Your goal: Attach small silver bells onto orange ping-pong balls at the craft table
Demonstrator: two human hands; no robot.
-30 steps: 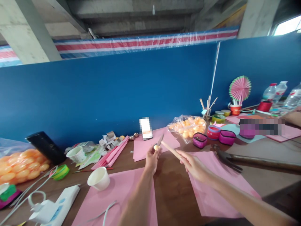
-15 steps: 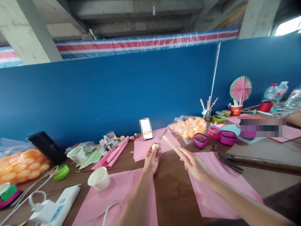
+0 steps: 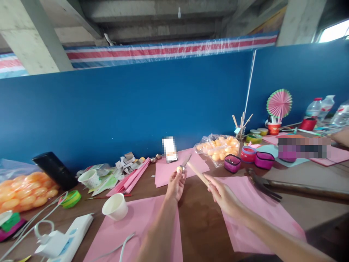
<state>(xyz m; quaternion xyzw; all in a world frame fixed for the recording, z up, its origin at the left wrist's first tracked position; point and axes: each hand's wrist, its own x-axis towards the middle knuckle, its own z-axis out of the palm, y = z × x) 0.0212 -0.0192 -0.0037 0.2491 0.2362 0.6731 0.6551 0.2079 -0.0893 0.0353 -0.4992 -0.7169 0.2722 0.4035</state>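
My left hand (image 3: pixel 177 183) is closed, with thumb and fingers pinching a small ball (image 3: pixel 179 169) that is yellowish in front and shiny silver at its edge. Its exact kind is too small to tell. In my right hand (image 3: pixel 221 191), the fingers are wrapped round a pale wooden stick (image 3: pixel 198 174). The stick slants up to the left, and its tip is close beside the ball; whether they touch I cannot tell. Behind both hands lies a pink paper sheet (image 3: pixel 163 176), and a thin grey pointed blade-like thing (image 3: pixel 187 160) shows on it.
A phone (image 3: pixel 171 153) leans near the blue partition (image 3: pixel 131 109). Bagged orange balls (image 3: pixel 218 147) stand behind my right hand. A hammer (image 3: pixel 300 187) lies at the right, a white paper cup (image 3: pixel 115 207) and a power strip (image 3: pixel 72 236) at the left. Another person's arm (image 3: pixel 340 137) shows far right.
My right hand has shifted slightly, bringing the stick's tip left and a little lower, nearer the ball. My left hand stays in about the same place, with the ball turned slightly.
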